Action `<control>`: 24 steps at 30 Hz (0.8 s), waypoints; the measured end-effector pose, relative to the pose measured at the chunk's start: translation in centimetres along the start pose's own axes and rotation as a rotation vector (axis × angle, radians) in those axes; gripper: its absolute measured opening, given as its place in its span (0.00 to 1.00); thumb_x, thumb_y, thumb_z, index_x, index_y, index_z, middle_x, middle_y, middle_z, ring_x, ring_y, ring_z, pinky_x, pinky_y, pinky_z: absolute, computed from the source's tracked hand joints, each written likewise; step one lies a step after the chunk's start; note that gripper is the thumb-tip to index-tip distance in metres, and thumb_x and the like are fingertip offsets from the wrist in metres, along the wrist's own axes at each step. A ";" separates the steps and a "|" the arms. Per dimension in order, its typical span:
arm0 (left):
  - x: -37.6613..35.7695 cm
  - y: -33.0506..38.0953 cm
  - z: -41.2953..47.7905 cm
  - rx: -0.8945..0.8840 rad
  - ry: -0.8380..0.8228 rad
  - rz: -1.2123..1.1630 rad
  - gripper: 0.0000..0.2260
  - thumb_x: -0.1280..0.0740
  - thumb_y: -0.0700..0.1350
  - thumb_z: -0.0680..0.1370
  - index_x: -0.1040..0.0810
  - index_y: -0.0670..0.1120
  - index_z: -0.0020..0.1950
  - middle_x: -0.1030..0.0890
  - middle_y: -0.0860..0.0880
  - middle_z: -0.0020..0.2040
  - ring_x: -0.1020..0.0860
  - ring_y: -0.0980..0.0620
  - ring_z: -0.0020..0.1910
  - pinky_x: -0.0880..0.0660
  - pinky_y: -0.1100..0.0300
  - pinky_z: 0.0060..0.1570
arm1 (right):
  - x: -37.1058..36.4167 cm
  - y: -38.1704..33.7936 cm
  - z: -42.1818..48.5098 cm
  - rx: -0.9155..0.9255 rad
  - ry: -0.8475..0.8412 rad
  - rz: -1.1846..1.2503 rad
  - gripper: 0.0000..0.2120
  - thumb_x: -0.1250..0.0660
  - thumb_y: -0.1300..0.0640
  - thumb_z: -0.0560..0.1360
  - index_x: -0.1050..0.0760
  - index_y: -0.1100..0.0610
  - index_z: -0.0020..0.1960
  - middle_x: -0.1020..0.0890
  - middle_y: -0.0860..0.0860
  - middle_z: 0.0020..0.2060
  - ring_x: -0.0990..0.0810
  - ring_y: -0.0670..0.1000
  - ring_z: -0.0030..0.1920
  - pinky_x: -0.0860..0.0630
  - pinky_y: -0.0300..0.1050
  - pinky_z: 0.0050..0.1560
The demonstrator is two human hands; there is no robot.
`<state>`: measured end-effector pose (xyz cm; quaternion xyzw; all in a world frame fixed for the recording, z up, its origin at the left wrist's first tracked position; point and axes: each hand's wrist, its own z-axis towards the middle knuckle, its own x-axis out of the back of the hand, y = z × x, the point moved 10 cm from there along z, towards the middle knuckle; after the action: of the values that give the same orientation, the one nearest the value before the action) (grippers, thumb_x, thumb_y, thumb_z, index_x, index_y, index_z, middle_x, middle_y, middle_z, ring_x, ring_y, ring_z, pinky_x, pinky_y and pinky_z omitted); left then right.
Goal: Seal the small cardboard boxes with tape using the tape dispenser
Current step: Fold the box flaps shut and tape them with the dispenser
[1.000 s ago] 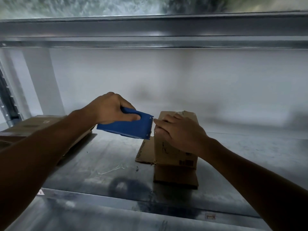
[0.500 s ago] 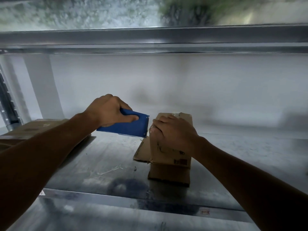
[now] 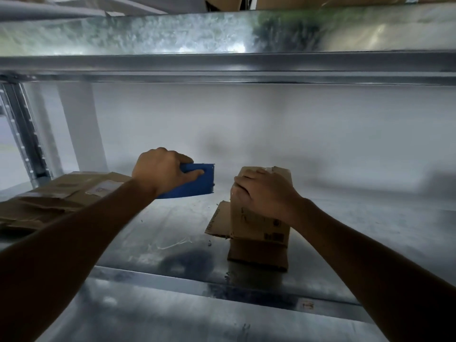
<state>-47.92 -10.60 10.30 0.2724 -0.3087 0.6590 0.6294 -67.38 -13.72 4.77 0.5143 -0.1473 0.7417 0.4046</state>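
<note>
Galvanised metal shelf (image 3: 153,233) carried the lot. The small cardboard box (image 3: 259,223) stood upright on it, right beneath the right fingers (image 3: 244,187), its loose flap (image 3: 219,220) lying flat just below-left of them. Flattened cardboard (image 3: 61,196) lay stacked well left of the left fingers (image 3: 195,173).

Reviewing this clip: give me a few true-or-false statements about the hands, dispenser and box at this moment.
1. The left hand grips the blue tape dispenser. True.
2. The dispenser touches the small cardboard box. False: a gap separates them.
3. The right hand holds the box's top. True.
4. The box stands on a wooden table. False: it stands on a metal shelf.
</note>
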 end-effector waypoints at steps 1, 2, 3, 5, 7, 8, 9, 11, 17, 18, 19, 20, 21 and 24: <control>0.3 -0.1 0.0 0.001 0.038 -0.013 0.18 0.37 0.70 0.75 0.15 0.62 0.53 0.14 0.53 0.43 0.19 0.48 0.46 0.30 0.59 0.41 | 0.0 -0.1 0.0 -0.016 0.012 -0.009 0.25 0.55 0.45 0.84 0.24 0.50 0.66 0.21 0.48 0.65 0.23 0.52 0.61 0.27 0.55 0.63; 0.4 -0.3 -0.2 0.005 0.070 -0.030 0.20 0.38 0.72 0.75 0.15 0.61 0.52 0.14 0.53 0.42 0.19 0.48 0.45 0.28 0.58 0.41 | 0.0 -0.3 -0.2 -0.041 0.030 -0.024 0.27 0.58 0.44 0.82 0.24 0.51 0.65 0.20 0.49 0.64 0.22 0.53 0.59 0.26 0.55 0.61; 0.5 -0.5 -0.4 0.011 0.091 -0.045 0.22 0.39 0.73 0.74 0.15 0.61 0.50 0.15 0.53 0.41 0.19 0.47 0.44 0.26 0.58 0.41 | -0.1 -0.5 -0.6 -0.058 0.049 -0.032 0.30 0.60 0.44 0.81 0.24 0.51 0.66 0.20 0.50 0.63 0.21 0.54 0.59 0.26 0.56 0.60; 0.5 -0.6 -0.8 0.024 0.093 -0.075 0.21 0.39 0.72 0.74 0.15 0.60 0.49 0.15 0.53 0.39 0.20 0.48 0.42 0.24 0.56 0.42 | -0.3 -0.9 -1.1 -0.058 0.062 -0.032 0.32 0.62 0.42 0.80 0.29 0.49 0.73 0.21 0.52 0.65 0.22 0.57 0.62 0.26 0.57 0.60; 0.3 -0.5 -1.3 0.027 0.096 -0.102 0.19 0.36 0.70 0.75 0.14 0.59 0.49 0.15 0.52 0.39 0.20 0.48 0.42 0.23 0.56 0.42 | -0.4 -0.6 -1.1 -0.079 0.041 -0.023 0.29 0.60 0.40 0.82 0.34 0.44 0.76 0.23 0.51 0.68 0.24 0.57 0.65 0.27 0.57 0.61; 0.2 -0.5 -1.6 0.027 0.093 -0.111 0.20 0.37 0.71 0.75 0.15 0.58 0.49 0.15 0.52 0.39 0.20 0.48 0.41 0.23 0.57 0.41 | -0.5 -0.3 -1.0 -0.098 0.037 0.002 0.25 0.56 0.40 0.84 0.33 0.42 0.76 0.24 0.49 0.68 0.24 0.56 0.65 0.28 0.56 0.61; -0.1 -0.5 -1.9 0.029 0.084 -0.112 0.20 0.38 0.71 0.75 0.15 0.59 0.50 0.16 0.53 0.38 0.20 0.49 0.40 0.23 0.57 0.40 | -0.6 -0.2 -0.9 -0.110 0.042 0.029 0.21 0.52 0.41 0.85 0.30 0.41 0.74 0.24 0.48 0.67 0.25 0.55 0.65 0.28 0.55 0.61; -0.6 -0.7 -2.5 0.043 0.076 -0.101 0.23 0.41 0.73 0.75 0.16 0.59 0.49 0.17 0.54 0.36 0.21 0.50 0.37 0.25 0.59 0.37 | -0.5 -0.2 -0.7 -0.131 0.056 0.043 0.17 0.49 0.43 0.84 0.25 0.39 0.67 0.22 0.46 0.64 0.24 0.53 0.62 0.29 0.53 0.59; 0.4 -1.0 -4.0 0.013 0.217 -0.092 0.28 0.48 0.73 0.72 0.16 0.57 0.42 0.25 0.53 0.26 0.28 0.51 0.27 0.38 0.64 0.29 | -0.4 -0.5 -0.7 -0.183 0.102 0.030 0.24 0.55 0.38 0.80 0.21 0.41 0.58 0.22 0.45 0.57 0.23 0.52 0.57 0.28 0.54 0.56; 0.6 -1.1 -4.1 0.010 0.223 -0.087 0.28 0.48 0.73 0.72 0.16 0.56 0.42 0.25 0.53 0.26 0.28 0.51 0.27 0.38 0.65 0.29 | -0.4 -0.4 -0.7 -0.190 0.107 0.031 0.24 0.54 0.37 0.80 0.21 0.41 0.58 0.22 0.45 0.57 0.23 0.52 0.57 0.28 0.54 0.57; 0.7 -1.1 -4.3 0.011 0.224 -0.085 0.28 0.48 0.73 0.72 0.17 0.56 0.42 0.25 0.53 0.26 0.28 0.51 0.27 0.38 0.65 0.29 | -0.5 -0.3 -0.6 -0.200 0.100 0.028 0.22 0.52 0.38 0.81 0.21 0.42 0.58 0.22 0.45 0.57 0.23 0.52 0.57 0.28 0.55 0.58; 0.9 -1.2 -4.4 0.012 0.226 -0.090 0.28 0.48 0.73 0.72 0.16 0.56 0.42 0.25 0.53 0.26 0.28 0.51 0.27 0.37 0.65 0.29 | -0.6 -0.3 -0.5 -0.215 0.084 0.019 0.19 0.49 0.40 0.82 0.21 0.43 0.58 0.22 0.46 0.57 0.23 0.52 0.57 0.28 0.55 0.58; 1.0 -1.3 -4.5 0.013 0.228 -0.100 0.28 0.48 0.73 0.72 0.16 0.57 0.42 0.24 0.53 0.26 0.27 0.51 0.28 0.34 0.64 0.29 | -0.7 -0.5 -0.4 -0.232 0.071 0.004 0.18 0.47 0.42 0.82 0.21 0.45 0.57 0.22 0.46 0.57 0.23 0.53 0.57 0.28 0.54 0.58; 1.7 -1.3 -4.7 0.003 0.263 -0.130 0.27 0.47 0.73 0.73 0.16 0.57 0.43 0.22 0.54 0.27 0.25 0.51 0.28 0.28 0.62 0.30 | -0.7 -1.5 -0.1 -0.305 0.082 -0.069 0.19 0.48 0.45 0.81 0.21 0.50 0.54 0.23 0.49 0.57 0.23 0.54 0.55 0.29 0.54 0.57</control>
<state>-46.56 -5.93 8.53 0.2039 -0.2043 0.6475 0.7053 -66.25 -13.03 3.77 0.4212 -0.2237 0.7166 0.5089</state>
